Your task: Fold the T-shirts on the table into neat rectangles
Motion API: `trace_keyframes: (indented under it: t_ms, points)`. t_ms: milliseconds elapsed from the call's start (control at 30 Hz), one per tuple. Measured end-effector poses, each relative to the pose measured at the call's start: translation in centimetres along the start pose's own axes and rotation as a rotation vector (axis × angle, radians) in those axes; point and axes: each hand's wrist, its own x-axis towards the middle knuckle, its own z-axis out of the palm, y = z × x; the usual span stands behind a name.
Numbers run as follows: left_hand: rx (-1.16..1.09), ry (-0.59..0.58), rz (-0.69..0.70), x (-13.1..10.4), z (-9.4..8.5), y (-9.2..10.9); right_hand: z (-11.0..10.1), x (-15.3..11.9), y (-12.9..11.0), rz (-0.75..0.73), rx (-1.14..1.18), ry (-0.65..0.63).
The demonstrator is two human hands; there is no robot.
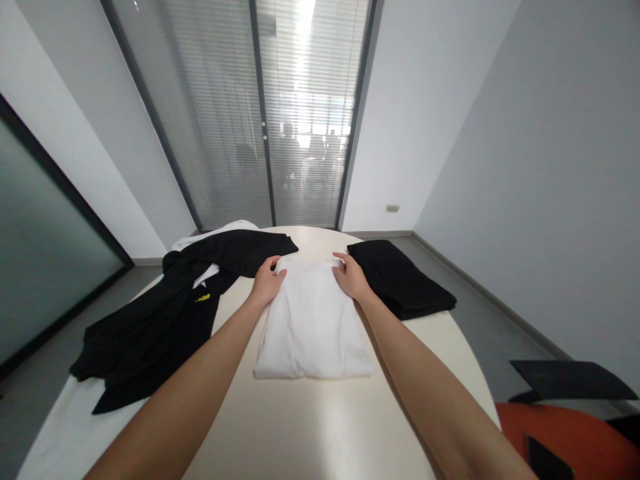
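A folded white garment lies flat on the pale table, its wider edge towards me; whether it is a T-shirt I cannot tell. My left hand grips its far left corner, thumb on top of the fabric and fingers curled at the edge. At the far right corner, my right hand holds the cloth in the same manner, index finger reaching along the far edge. Right beside that hand rests a folded black garment. To the left sprawls a loose black long-sleeved garment with a small yellow mark.
White cloth shows under and behind the black garment on the left. The round table curves away at both sides. An orange and black chair stands at the lower right. Beyond the table are a glass partition with blinds and walls.
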Motion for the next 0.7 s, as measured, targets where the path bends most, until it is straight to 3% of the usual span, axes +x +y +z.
trace_keyframes:
  t_ms: [100,200,400,533,700]
  points:
    - [0.113,-0.032,-0.049,-0.4,-0.5,0.1,-0.2,-0.5,-0.1,0.021,-0.076,0.013]
    - [0.218,-0.152,-0.115,-0.8,-1.5,0.7,-1.1,-0.8,-0.9,0.146,-0.153,0.027]
    - [0.365,-0.366,-0.151,-3.1,-4.1,2.0,-4.1,-1.5,-3.6,0.360,-0.271,-0.284]
    - [0.516,-0.457,0.012,-5.8,-5.0,2.5,-5.1,-3.5,-6.0,0.246,-0.423,-0.462]
    - [0.531,-0.341,0.166,-7.1,-4.1,2.2,-3.6,-5.9,-8.4,0.153,-0.670,-0.538]
